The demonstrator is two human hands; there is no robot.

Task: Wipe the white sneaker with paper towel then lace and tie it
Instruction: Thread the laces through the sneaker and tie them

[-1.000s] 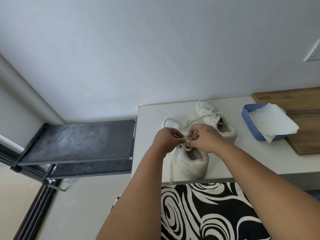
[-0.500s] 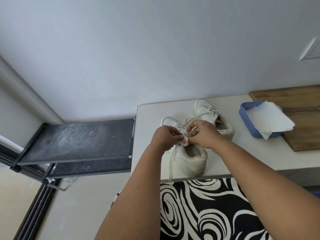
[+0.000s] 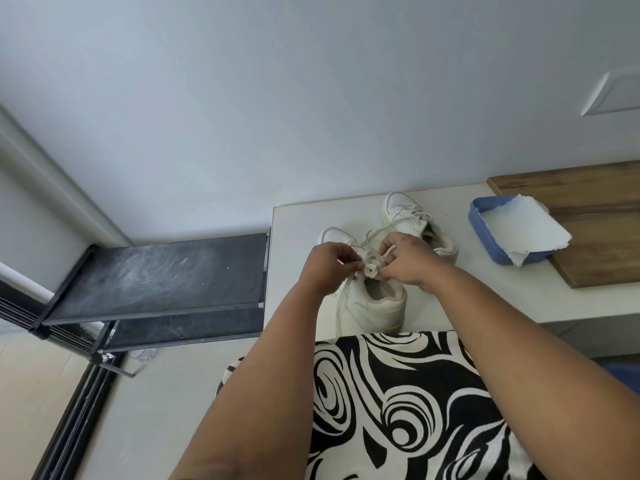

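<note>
A white sneaker (image 3: 375, 304) stands on the pale table (image 3: 298, 230), heel toward me, near the front edge. Over its tongue my left hand (image 3: 327, 266) and my right hand (image 3: 407, 259) both pinch the white lace (image 3: 372, 263), which bunches in loops between my fingertips. One lace end trails down the sneaker's left side over the table edge. A second white sneaker (image 3: 410, 216) sits behind, partly hidden by my right hand. A sheet of paper towel (image 3: 519, 233) lies in a blue tray (image 3: 479, 225) at the right.
A wooden board (image 3: 595, 209) lies under and beyond the blue tray at the right. Left of the table stands a black shelf rack (image 3: 156, 275), lower down. My lap in black-and-white patterned cloth (image 3: 398, 403) is just below the table's front edge.
My hands have drawn a little apart over the tongue, and the bunched lace loops now show between them. The view has shifted slightly.
</note>
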